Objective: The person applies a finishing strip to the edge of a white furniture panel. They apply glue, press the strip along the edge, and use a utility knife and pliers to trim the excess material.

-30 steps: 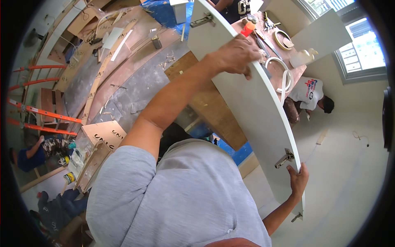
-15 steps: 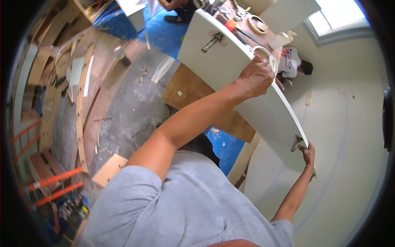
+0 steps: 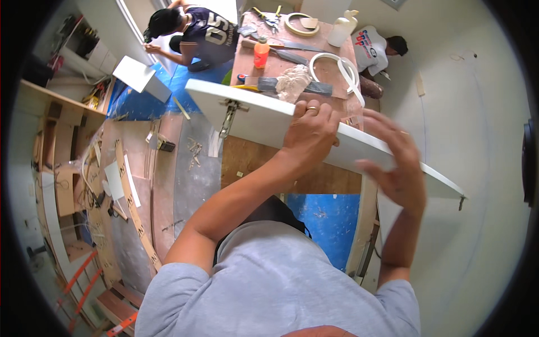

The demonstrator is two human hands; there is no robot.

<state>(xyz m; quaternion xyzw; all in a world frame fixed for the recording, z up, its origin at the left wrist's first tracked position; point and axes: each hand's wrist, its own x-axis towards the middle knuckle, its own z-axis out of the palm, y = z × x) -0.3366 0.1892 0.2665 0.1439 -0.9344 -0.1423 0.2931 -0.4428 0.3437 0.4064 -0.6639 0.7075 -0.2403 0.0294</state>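
A white cabinet door (image 3: pixel 261 119) stands on edge across the front of me, sloping down to the right. A metal hinge (image 3: pixel 228 115) is mounted near its left end, and part of another hinge (image 3: pixel 461 203) shows at the right end. My left hand (image 3: pixel 313 128) is closed over the door's upper edge, a ring on one finger. By the same edge, farther right, my right hand (image 3: pixel 397 160) has its fingers spread and thumb apart, blurred by motion; it appears to hold nothing. The door's far face is hidden.
Behind the door, a worktable (image 3: pixel 241 62) bears an orange bottle (image 3: pixel 261 53), a white bottle (image 3: pixel 342 29), white edging strip (image 3: pixel 325 55), a cloth (image 3: pixel 293 83) and hand tools. One person (image 3: pixel 208 33) crouches at far left, another (image 3: pixel 368 50) at far right. Wood strips (image 3: pixel 132 202) lie on the left.
My right hand has left the door's right end and moved in toward the middle, opening. The door now lies flatter across the view, which has turned to show more of the worktable.
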